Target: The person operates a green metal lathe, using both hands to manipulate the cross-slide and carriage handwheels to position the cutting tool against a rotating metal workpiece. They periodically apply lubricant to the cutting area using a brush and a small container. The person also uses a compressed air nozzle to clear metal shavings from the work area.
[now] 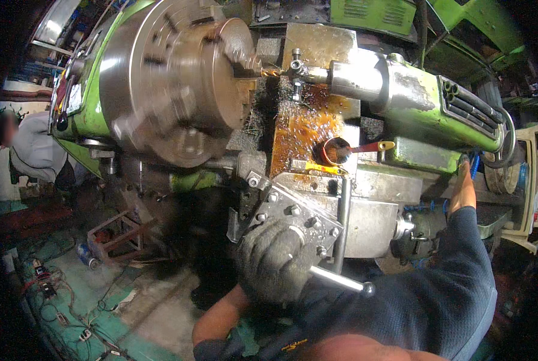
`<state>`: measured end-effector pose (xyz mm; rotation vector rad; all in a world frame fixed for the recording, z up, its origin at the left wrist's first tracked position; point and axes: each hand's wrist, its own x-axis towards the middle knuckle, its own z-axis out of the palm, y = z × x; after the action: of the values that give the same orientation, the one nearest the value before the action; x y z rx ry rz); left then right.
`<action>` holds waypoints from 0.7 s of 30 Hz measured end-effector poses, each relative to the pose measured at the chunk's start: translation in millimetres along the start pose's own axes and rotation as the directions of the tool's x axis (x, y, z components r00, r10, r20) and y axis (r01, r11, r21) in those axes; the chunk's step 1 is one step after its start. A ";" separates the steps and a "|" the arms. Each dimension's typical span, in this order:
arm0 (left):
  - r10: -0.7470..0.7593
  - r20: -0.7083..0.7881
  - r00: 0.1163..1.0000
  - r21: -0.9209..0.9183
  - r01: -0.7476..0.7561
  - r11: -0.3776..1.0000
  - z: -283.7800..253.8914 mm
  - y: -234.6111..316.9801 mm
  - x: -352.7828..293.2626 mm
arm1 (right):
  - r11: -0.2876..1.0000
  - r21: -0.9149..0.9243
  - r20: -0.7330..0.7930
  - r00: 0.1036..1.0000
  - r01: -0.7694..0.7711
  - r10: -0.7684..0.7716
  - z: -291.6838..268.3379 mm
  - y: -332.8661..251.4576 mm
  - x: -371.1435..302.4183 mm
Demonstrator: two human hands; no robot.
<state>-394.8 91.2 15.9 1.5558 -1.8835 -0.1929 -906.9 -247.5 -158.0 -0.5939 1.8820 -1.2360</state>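
Note:
My left hand (270,259), in a dark work glove, is curled over the top of the lathe's square tool post (293,210). A metal lever (341,280) with a ball end sticks out beside it. My right hand (463,180) reaches to the far end of the green tailstock (419,90), below its handwheel (510,141); its fingers are mostly hidden. Out of the tailstock quill (358,78) a gold-coloured twist drill (270,72) points at the round workpiece (230,75) in the large chuck (154,84). Chuck and workpiece are smeared by spinning. A clamp with a bolt (296,67) sits around the drill's shank.
A red-handled cup (336,151) of dark liquid and a yellow-handled tool (317,166) lie by the oily, chip-covered plate (293,132). A metal frame (118,234), a can (87,256) and cables (82,325) are on the floor. A person in grey (34,147) is at far left.

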 end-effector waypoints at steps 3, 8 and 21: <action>0.006 -0.014 1.000 0.003 -0.006 1.000 0.7 2.0 2.8 | 0.985 -0.159 -0.006 0.998 0.064 -0.065 -1.4 1.6 25.6; 0.013 -0.047 0.999 0.028 -0.012 1.000 4.8 5.3 10.1 | 0.767 -0.604 0.062 0.973 0.215 -0.224 -4.5 10.1 91.1; -0.187 -0.015 0.982 0.303 0.183 0.935 16.6 31.1 14.5 | -0.191 -0.886 0.459 0.855 0.422 -0.242 2.5 86.3 237.8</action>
<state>-430.5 81.6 25.1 1.9455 -1.8413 0.0052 -1039.0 -387.4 -322.3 -2.0752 2.3204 0.4442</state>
